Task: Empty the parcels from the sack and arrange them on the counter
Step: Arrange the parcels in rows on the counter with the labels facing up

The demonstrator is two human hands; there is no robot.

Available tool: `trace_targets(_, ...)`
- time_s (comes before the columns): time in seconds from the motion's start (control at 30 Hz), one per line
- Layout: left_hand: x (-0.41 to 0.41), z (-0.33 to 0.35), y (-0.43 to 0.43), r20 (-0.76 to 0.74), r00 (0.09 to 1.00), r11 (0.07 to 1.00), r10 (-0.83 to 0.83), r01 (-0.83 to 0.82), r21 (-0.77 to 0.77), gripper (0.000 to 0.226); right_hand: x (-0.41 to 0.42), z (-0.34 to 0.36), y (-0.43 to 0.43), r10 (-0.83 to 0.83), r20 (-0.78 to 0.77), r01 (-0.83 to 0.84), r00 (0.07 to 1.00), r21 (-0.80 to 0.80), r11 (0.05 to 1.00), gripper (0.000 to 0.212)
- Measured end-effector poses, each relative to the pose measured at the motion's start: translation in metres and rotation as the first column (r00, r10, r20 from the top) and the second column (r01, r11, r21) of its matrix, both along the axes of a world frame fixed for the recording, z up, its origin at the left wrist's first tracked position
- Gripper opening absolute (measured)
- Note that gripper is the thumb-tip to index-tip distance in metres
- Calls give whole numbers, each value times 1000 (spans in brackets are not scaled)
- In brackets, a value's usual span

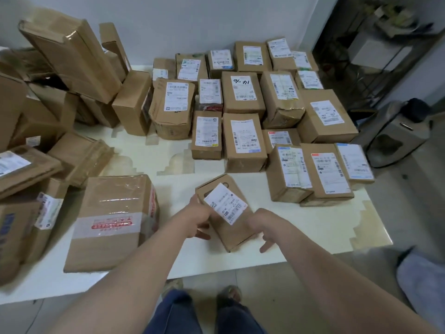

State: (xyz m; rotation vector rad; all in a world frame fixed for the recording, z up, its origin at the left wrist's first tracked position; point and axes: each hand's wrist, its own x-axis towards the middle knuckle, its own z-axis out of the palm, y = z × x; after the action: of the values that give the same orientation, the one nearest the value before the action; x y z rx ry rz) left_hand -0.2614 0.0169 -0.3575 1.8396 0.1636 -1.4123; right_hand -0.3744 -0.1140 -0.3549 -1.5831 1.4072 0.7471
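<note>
1. Cardboard small parcel (225,214) lies skewed on the counter (173,186) at 6 o'clock, apart from the sorted rows (252,104) at 1 o'clock.
2. Left hand (199,218) grips its left edge, thumb on top; right hand (263,227) rests against its right side, fingers loose and spread.
3. Risk, we reckon: unsorted heap (60,92) at 10 o'clock leans; a nudge could topple it.
4. Sorted rows reach the 3 o'clock edge; shoving one more in could tip a box off.
5. Counter is glossy white with beige stepped pattern; we expect boxes to slide easily.
6. White wall (192,20) at 12, metal rack (375,68) at 2, tiled floor (397,189).
</note>
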Motion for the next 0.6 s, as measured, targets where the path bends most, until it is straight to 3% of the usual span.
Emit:
trace_targets(0.1, -12, 10, -18, -56, 990, 989, -126, 122, -79, 76, -24, -10, -5, -151, -9, 151, 989, 26, 988, 16)
trace_targets(0.23, -40, 4, -43, 67, 966, 954, -249, 257, -154, 48, -42, -24, -13, -259, 162, 274, 952, -82, 958, 25)
trace_targets(0.33, -52, -3, -52, 171, 957, 950, -234, 263, -171, 38, -52, -23, -20, -328, 229, 347, 916, -43, 937, 49)
trace_targets(0.4, -50, -3, -51, 295, 923, 953, -245, 286, -105, 53, -55, -14, -21, -273, 203, 298, 940, -108, 948, 55)
trace_targets(0.5, -31, 2, -43, 568, 793, 970, -221, 239, 43, 58, -48, -4, -24, -40, 127, 90, 991, -413, 906, 45)
trace_targets(0.6, -2, 17, -24, 784, 580, 975, -220, 150, 162, 56, -17, 8, -20, 131, 247, -20, 960, -405, 914, 19)
